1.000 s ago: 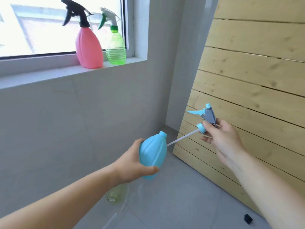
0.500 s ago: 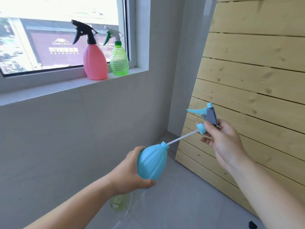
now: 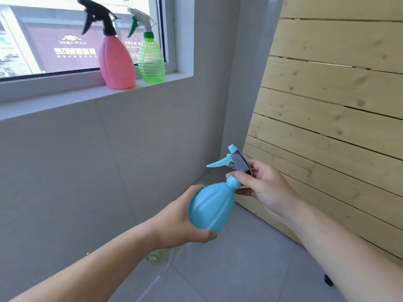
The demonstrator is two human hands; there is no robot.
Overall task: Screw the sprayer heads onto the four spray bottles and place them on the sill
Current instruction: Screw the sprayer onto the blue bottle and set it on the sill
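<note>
My left hand (image 3: 178, 221) grips the body of a light blue spray bottle (image 3: 210, 209), tilted with its neck pointing up and right. My right hand (image 3: 265, 188) holds the blue and grey sprayer head (image 3: 236, 162), whose collar sits on the bottle's neck; the tube is hidden inside. On the window sill (image 3: 65, 99) stand a pink bottle with a black sprayer (image 3: 115, 62) and a green bottle with a white and green sprayer (image 3: 151, 59), side by side. A pale clear bottle (image 3: 156, 256) lies on the floor, mostly hidden under my left arm.
A slatted wooden panel (image 3: 338, 127) leans against the wall on the right. Grey tiled wall runs below the sill and grey tiles cover the floor. A small black object (image 3: 328, 280) lies on the floor by my right forearm.
My right hand has pushed the sprayer's tube fully into the blue bottle, bringing the collar down onto the neck. The view has moved closer to the window sill.
</note>
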